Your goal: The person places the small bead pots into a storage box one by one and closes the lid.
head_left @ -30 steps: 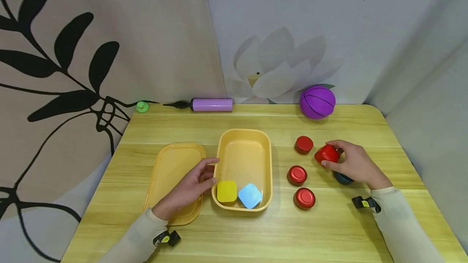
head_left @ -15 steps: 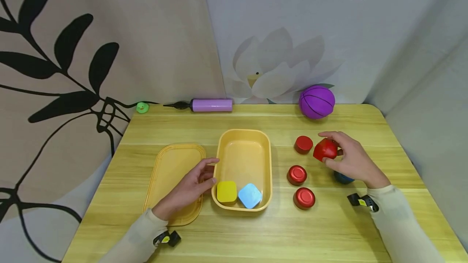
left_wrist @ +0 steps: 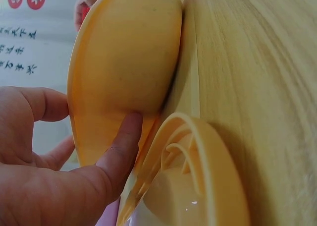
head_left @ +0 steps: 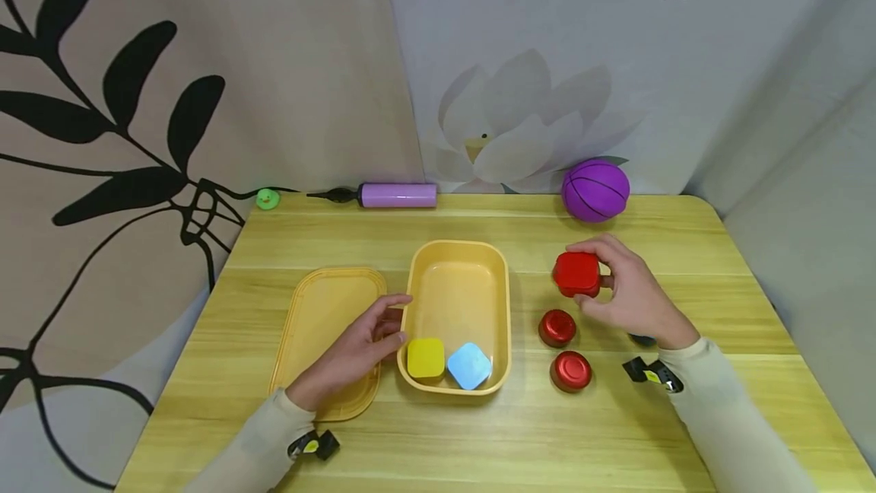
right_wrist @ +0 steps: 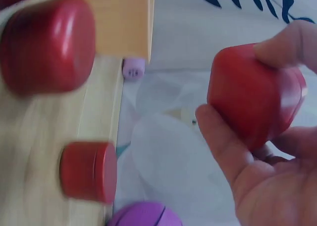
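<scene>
In the head view my right hand [head_left: 633,291] holds a red tin [head_left: 576,275] with rounded-square sides, gripped between thumb and fingers. It hangs above the table, as the right wrist view shows. My left hand [head_left: 356,348] touches the left side of a yellow plastic box [head_left: 457,249], thumb and fingertips against its outer wall and rim. Inside that box, at its near end, lie a yellow square tin [head_left: 426,358] and a light blue one [head_left: 469,366]. Two round red tins [head_left: 557,328] stand right of the box. A third round red tin [right_wrist: 89,171] appears in the right wrist view.
A matching yellow lid [head_left: 328,326] lies left of the box, partly under my left forearm. Along the back edge are a purple ball [head_left: 595,190], a purple hand pump [head_left: 398,195] and a small green duck [head_left: 268,198]. Something dark blue [head_left: 642,340] sits behind my right wrist.
My right hand has moved left and away from me with the red tin, which has turned and now covers the farthest round red tin in the head view. My left hand stays put.
</scene>
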The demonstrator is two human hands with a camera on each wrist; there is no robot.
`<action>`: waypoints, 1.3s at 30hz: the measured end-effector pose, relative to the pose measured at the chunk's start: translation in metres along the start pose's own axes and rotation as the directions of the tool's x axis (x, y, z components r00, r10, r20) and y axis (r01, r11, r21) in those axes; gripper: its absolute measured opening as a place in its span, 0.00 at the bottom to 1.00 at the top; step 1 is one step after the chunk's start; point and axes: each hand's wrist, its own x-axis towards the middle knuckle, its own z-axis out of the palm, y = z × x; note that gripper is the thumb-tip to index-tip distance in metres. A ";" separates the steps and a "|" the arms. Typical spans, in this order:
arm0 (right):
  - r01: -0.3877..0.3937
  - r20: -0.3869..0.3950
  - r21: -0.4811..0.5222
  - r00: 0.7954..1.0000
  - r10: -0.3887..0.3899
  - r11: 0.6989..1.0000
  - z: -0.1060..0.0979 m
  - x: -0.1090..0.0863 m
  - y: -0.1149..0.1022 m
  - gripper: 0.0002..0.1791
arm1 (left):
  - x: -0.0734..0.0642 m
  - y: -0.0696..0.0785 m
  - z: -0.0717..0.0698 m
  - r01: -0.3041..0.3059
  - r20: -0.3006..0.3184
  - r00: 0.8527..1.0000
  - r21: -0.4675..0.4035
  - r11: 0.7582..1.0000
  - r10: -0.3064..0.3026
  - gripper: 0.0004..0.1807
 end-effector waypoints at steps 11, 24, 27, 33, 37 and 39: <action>0.076 0.102 -0.062 0.992 -0.069 0.995 0.036 0.026 -0.018 0.36 | 0.003 -0.001 0.001 0.004 0.010 1.000 -0.005 1.000 -0.004 0.31; 0.161 0.230 -0.080 0.963 -0.139 0.984 0.083 0.052 -0.038 0.34 | 0.004 -0.001 0.000 -0.002 0.010 1.000 -0.021 1.000 0.002 0.31; 0.171 0.257 -0.070 0.955 -0.147 0.983 0.093 0.058 -0.040 0.34 | 0.004 -0.002 0.000 0.001 0.006 1.000 -0.015 1.000 -0.001 0.31; 0.184 0.304 -0.085 0.941 -0.150 0.979 0.113 0.065 -0.044 0.35 | 0.004 -0.003 -0.001 0.006 0.002 1.000 -0.005 1.000 -0.006 0.31; 0.194 0.335 -0.122 0.931 -0.144 0.973 0.126 0.068 -0.045 0.35 | 0.004 -0.001 -0.001 0.010 0.006 1.000 -0.013 1.000 -0.009 0.32; 0.202 0.347 -0.145 0.927 -0.142 0.969 0.132 0.068 -0.045 0.35 | 0.003 -0.001 -0.001 0.013 0.006 1.000 -0.018 1.000 -0.012 0.32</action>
